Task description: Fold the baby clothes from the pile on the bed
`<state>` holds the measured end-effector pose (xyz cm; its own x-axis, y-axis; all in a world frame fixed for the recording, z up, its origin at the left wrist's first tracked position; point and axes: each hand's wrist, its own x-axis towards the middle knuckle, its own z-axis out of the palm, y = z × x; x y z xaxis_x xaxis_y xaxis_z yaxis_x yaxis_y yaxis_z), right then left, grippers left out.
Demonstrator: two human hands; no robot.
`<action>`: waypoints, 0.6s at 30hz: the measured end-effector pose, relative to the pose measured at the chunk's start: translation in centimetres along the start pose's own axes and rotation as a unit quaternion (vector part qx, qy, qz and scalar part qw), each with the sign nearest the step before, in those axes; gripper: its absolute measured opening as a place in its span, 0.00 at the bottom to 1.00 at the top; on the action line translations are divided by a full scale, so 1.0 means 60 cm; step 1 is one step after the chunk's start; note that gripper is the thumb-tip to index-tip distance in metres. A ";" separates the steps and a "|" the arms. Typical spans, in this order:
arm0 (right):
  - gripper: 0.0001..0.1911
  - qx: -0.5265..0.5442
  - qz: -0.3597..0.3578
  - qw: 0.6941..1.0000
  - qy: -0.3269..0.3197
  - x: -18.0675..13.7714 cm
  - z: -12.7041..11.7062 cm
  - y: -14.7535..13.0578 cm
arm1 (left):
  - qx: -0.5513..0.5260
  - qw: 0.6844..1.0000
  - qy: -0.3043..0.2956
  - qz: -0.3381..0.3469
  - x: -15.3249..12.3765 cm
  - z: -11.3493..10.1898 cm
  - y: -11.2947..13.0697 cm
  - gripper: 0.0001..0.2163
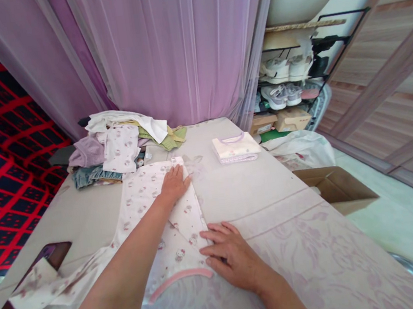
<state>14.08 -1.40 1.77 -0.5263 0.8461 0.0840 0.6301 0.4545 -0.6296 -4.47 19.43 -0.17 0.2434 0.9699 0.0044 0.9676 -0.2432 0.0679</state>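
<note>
A white children's shirt with small printed figures and a pink neckline lies on the patterned sheet, its neckline toward me. One sleeve stretches out to the left, over part of a dark phone. My left hand rests flat on the shirt's far right part, fingers stretched out. Nearer to me, my right hand lies with spread fingertips on the shirt's right edge, by the neckline. My left forearm hides part of the shirt's middle.
A pile of clothes sits at the back left of the bed. Folded clothing lies at the back right. Beyond the right edge are a cardboard box, a plastic bag and a shoe rack. Purple curtains hang behind.
</note>
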 end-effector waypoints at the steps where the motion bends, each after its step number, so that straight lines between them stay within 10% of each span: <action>1: 0.12 0.001 0.001 1.000 -0.002 0.000 -0.001 0.000 | 0.000 1.000 -0.011 -0.001 0.002 0.001 -0.001 0.32; 12: 0.13 0.010 -0.004 1.000 -0.017 0.000 -0.006 0.004 | -0.001 0.997 0.062 0.046 -0.019 -0.021 0.007 0.23; 18: 0.10 0.040 -0.008 0.999 0.005 0.001 0.001 0.017 | -0.009 0.995 0.025 0.100 -0.129 -0.020 0.014 0.26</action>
<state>14.66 -0.89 1.09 -0.5303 0.8416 0.1029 0.5735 0.4455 -0.6875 -5.62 11.75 1.05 0.4268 0.9017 0.0697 0.8987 -0.4314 0.0785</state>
